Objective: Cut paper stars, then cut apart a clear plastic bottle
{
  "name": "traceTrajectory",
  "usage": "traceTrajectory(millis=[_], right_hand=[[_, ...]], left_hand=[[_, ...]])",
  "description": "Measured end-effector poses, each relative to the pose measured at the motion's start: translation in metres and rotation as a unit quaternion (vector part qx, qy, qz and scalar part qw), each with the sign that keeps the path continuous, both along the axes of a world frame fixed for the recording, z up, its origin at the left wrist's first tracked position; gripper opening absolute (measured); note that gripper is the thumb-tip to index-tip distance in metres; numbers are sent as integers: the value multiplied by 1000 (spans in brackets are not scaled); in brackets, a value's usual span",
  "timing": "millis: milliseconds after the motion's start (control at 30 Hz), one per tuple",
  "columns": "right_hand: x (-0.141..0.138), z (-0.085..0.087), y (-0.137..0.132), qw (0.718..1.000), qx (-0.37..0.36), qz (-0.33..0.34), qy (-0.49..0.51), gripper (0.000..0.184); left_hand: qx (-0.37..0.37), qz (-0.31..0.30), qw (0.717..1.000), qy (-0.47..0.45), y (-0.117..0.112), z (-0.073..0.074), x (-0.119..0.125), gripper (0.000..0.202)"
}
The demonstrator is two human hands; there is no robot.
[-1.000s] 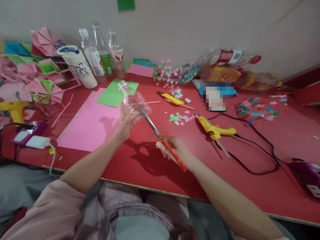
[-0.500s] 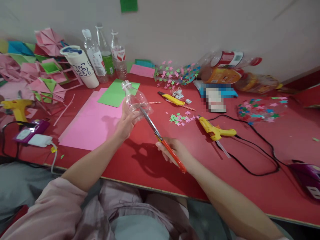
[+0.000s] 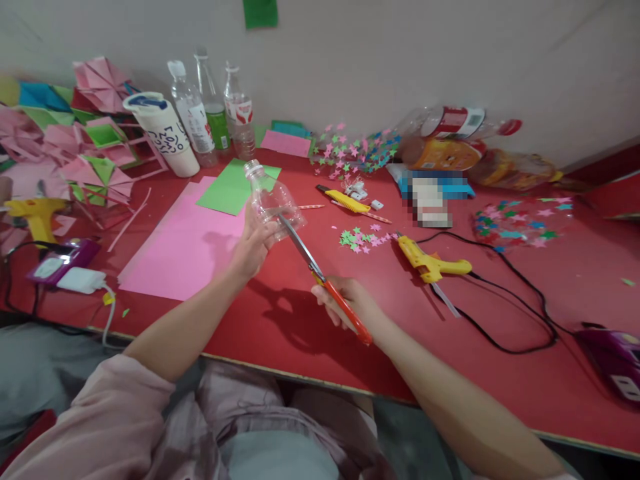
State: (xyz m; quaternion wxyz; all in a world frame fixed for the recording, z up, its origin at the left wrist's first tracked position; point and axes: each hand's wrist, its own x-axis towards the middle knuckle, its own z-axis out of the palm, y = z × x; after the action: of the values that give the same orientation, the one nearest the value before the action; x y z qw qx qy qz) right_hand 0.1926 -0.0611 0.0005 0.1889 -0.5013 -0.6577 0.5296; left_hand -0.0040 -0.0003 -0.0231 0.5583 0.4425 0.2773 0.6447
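Note:
My left hand (image 3: 253, 248) grips a clear plastic bottle (image 3: 270, 198) from below, holding it tilted above the red table (image 3: 310, 333) with its open neck pointing up and left. My right hand (image 3: 350, 303) is closed around the orange handles of a pair of scissors (image 3: 320, 273). The metal blades reach up to the bottle's lower side and touch it there. A pink paper sheet (image 3: 180, 243) and a green paper sheet (image 3: 233, 190) lie on the table behind the left hand.
A yellow glue gun (image 3: 433, 261) with a black cable (image 3: 505, 293) lies right of the scissors. A yellow utility knife (image 3: 343, 198), paper stars (image 3: 357, 238), upright bottles (image 3: 210, 120), a white cup (image 3: 163, 133) and folded paper shapes (image 3: 75, 147) crowd the back.
The view has shifted slightly. Both hands, the bottle and the scissors keep nearly the same pose, with the blades still at the bottle.

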Motion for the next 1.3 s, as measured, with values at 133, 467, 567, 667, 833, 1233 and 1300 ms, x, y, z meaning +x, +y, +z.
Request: traceTrajectory(millis=[133,467,567,667,833,1233,1300], right_hand=[[1,1,1,1000,-2,2,-4,49],[1,-5,-2,1000,16,-16,5,48],[1,-6,-3,999,24,-25,-9,48],[0,-5,-3,999,31,-24,-19,48],[-1,1,-2,999,20,-19,-26,50],[5,-3,4,999,-10,38,-15,51],[4,-4,4,999,-13,38,-18,51]], left_hand=[[-12,1,1000,11,-2,2,2,82],[-5,-20,999,25,-4,0,6,82],[-7,-19,999,27,-4,1,6,83],[-11,-9,1000,25,-5,3,8,85],[-5,-16,1000,3,-6,4,7,80],[-64,-5,997,-32,-2,9,1,60],[-64,-6,997,-31,-2,7,2,63]])
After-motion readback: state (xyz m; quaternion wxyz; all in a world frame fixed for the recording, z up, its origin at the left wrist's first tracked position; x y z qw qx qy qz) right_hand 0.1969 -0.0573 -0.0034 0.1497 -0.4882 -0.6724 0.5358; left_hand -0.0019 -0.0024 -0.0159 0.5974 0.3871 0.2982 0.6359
